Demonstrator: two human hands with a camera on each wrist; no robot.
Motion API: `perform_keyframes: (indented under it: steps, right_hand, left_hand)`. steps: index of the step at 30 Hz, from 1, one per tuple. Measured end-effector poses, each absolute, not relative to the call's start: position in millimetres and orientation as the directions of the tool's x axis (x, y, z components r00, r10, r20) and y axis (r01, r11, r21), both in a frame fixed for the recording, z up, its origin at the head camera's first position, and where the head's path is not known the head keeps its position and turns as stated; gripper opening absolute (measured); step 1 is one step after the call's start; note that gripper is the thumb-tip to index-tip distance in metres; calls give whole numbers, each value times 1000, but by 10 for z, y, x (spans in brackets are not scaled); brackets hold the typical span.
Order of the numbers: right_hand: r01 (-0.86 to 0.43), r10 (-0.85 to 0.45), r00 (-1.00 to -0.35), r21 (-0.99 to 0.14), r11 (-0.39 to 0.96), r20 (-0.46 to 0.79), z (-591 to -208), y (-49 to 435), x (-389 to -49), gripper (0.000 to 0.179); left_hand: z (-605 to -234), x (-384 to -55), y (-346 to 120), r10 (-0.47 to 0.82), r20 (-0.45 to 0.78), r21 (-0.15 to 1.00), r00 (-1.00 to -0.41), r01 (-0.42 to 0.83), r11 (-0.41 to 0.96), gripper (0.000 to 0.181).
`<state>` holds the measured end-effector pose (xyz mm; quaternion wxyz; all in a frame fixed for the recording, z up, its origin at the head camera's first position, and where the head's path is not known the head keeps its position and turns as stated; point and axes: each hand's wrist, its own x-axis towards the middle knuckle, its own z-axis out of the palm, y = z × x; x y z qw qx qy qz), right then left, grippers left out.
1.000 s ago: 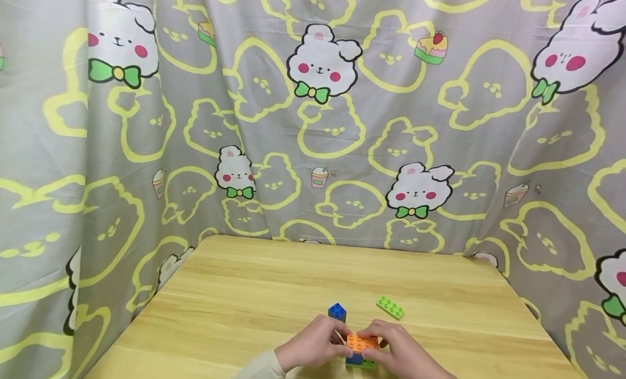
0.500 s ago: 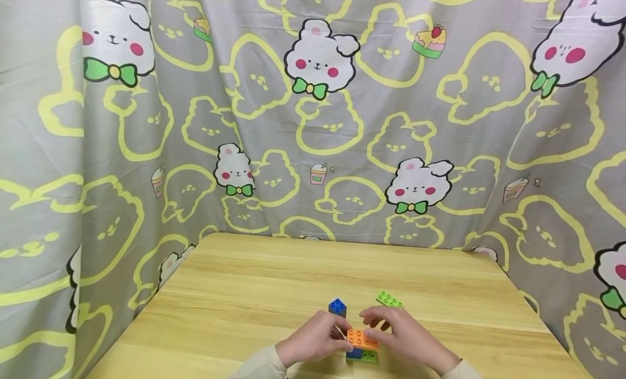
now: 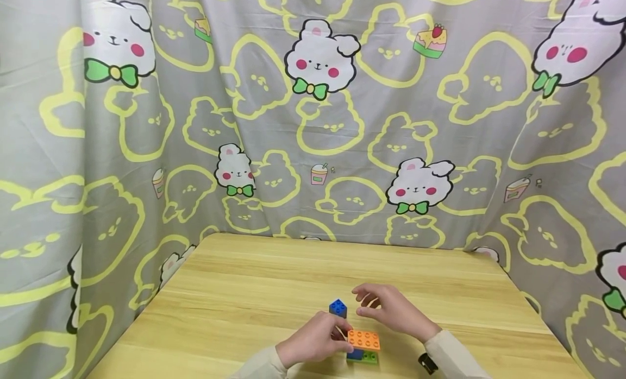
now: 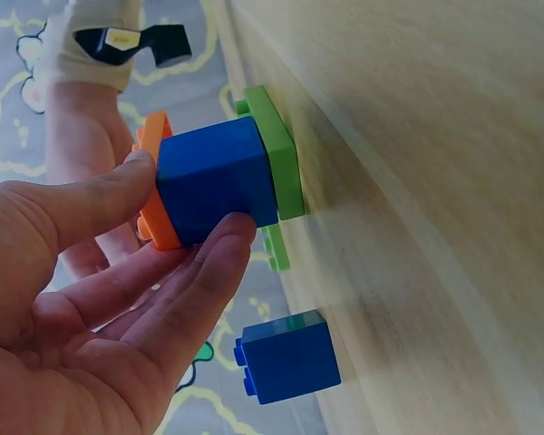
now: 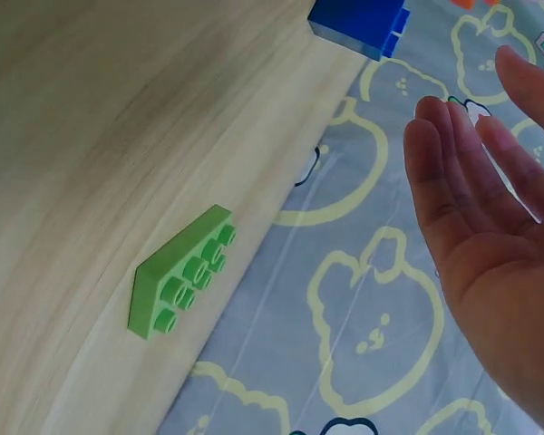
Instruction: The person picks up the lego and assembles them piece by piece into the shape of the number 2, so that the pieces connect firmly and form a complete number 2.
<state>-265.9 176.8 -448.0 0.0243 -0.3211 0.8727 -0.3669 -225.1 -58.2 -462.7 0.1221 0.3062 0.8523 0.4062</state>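
My left hand [image 3: 313,338] grips a small stack of toy building bricks from its left side. On top is an orange brick [image 3: 364,340] with studs, under it a blue block [image 4: 216,177], and a flat green brick [image 4: 279,149] forms the base. In the left wrist view the thumb lies against the orange brick and the fingertips against the blue block. My right hand [image 3: 393,308] hovers over the table with loosely bent fingers, holding nothing. Nearest to it are a loose blue block [image 3: 338,308] and a loose green brick [image 5: 177,276], which it hides in the head view.
The wooden table [image 3: 254,270] carries the bricks near its front. A grey curtain [image 3: 274,124] printed with cartoon animals hangs along the back and both sides. A black band [image 3: 427,364] shows at the right sleeve.
My right hand has let go of the orange brick and moved away, up and across the table, now covering the loose green brick. The left hand keeps its hold on the stack.
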Motion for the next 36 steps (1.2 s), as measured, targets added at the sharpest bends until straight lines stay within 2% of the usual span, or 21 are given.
perform_keyframes:
  steps: [6,24,36]
  right_hand:
    - [-545,-595,-783,-663,514,182,-4521,1680,-2769,34]
    - [-578,-651,-744,-634,514,150,-4664,1460,-2924,45]
    - [-523,-642,-762,-667,531,86,-4727,1425,-2928,43]
  left_hand:
    - [-4639,-2257,-584,621,27,776,-783,408,481,23]
    - [-4642,-2244,-591,643,48,805,-764,411,428,22]
    - [-4671,-2263,-576,641,58,787,-766,430,442,23]
